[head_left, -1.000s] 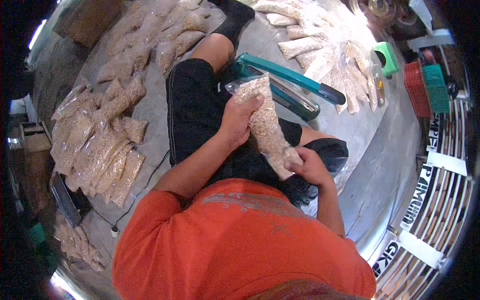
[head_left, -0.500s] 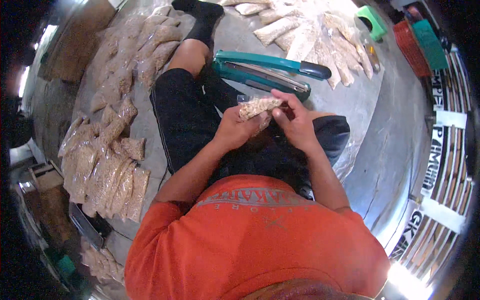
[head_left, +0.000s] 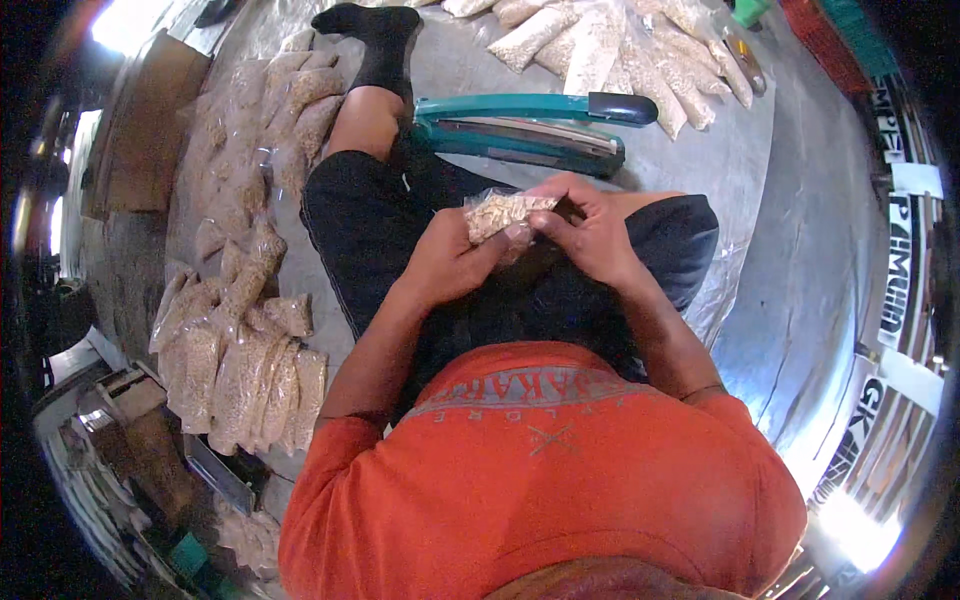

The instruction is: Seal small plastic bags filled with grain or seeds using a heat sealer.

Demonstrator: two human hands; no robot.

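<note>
Between my two hands, above my lap, is a small clear plastic bag (head_left: 497, 212) filled with pale beige grains or beans. My left hand (head_left: 450, 255) is closed around the bag's left side, thumb along its near face. The fingers of my right hand (head_left: 592, 228) pinch its right end, partly hiding it. Just beyond my hands a teal bag sealer (head_left: 520, 125) with a black-tipped handle lies across the sheet, its upper arm raised from its base.
Filled bags lie in a pile (head_left: 250, 370) on my left, a long row (head_left: 285, 110) further up, and another pile (head_left: 640, 60) at the far right. A cardboard box (head_left: 155, 125) stands far left. A red crate (head_left: 825, 45) is at the upper right.
The view has shifted a little. My right fingers have come down closer onto the bag's right end, and both hands still hold it.
</note>
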